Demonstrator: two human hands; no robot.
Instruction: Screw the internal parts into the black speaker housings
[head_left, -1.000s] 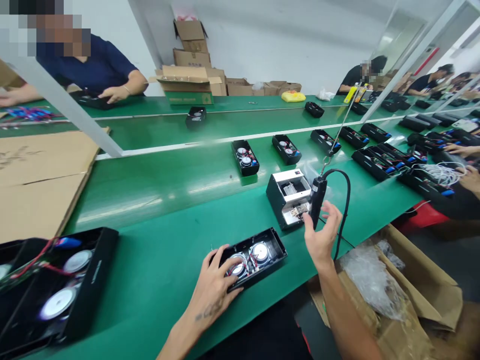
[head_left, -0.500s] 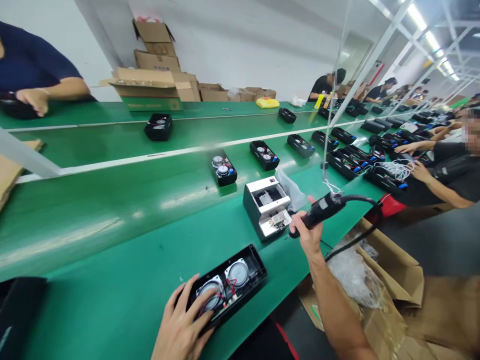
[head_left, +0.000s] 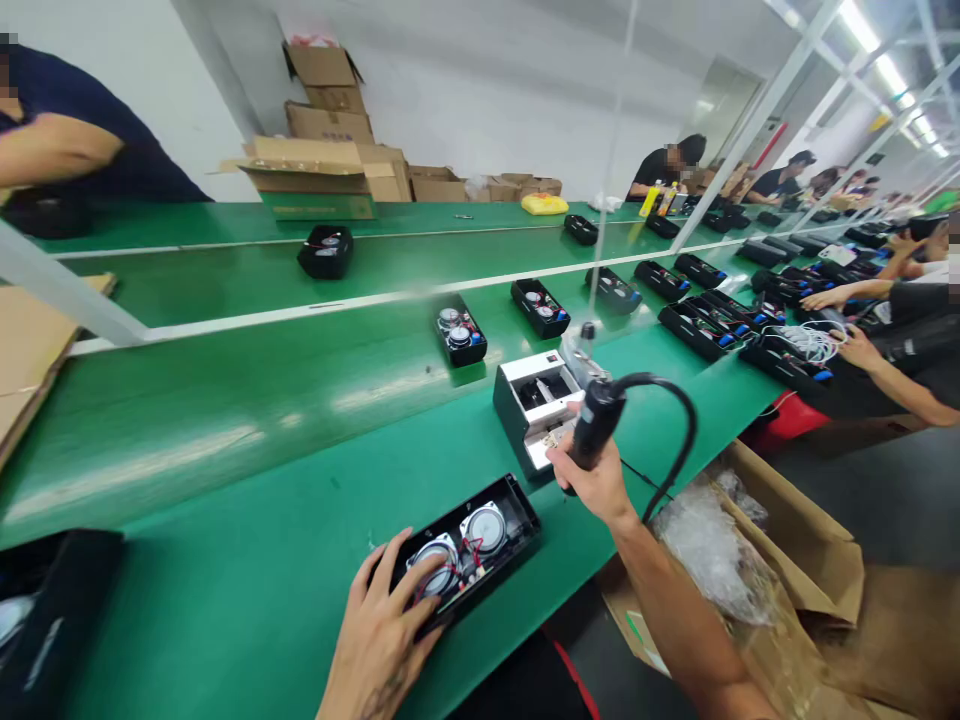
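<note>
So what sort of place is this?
Probably a factory. There's a long green bench, lots of black cases that look alike, and several people along it.

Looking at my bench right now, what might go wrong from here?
The black cord loops beside the right hand and might snag. The black tool in that hand is close to the silver machine and could knock it. The left hand lies partly over one speaker, near red wires, and might tug them.
</note>
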